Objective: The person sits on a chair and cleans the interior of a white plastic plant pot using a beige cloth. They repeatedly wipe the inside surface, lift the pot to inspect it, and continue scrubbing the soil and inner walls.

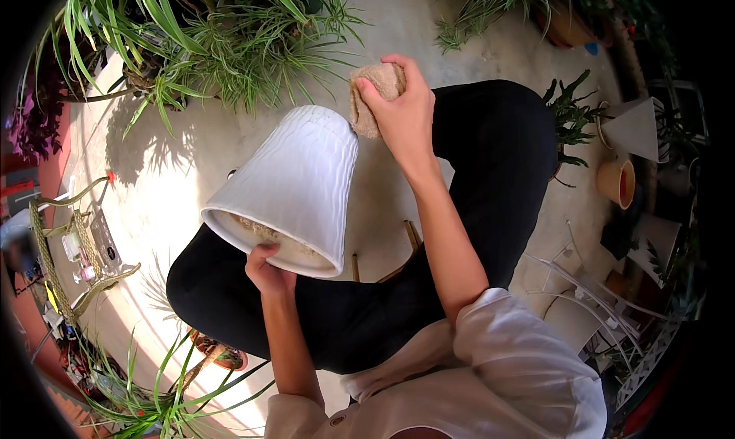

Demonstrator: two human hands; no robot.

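A white ribbed plant pot [298,175] is held tilted above my lap, its wide rim toward me and its narrower base pointing away. My left hand [270,269] grips the near rim, with the thumb over the edge onto the stained inside wall. In my right hand [405,100] is a folded tan cloth [370,94], pinched between thumb and fingers. The cloth sits right beside the pot's base edge; whether it touches the pot I cannot tell. Most of the pot's interior is hidden.
Spider plants [241,48] spread over the concrete floor [396,20] ahead. At left stands a woven-edged rack [86,249] with small items. A potted plant [221,353] is at lower left. To the right are a terracotta-coloured pot [615,182], a white pot [631,126] and white wire stands [597,301].
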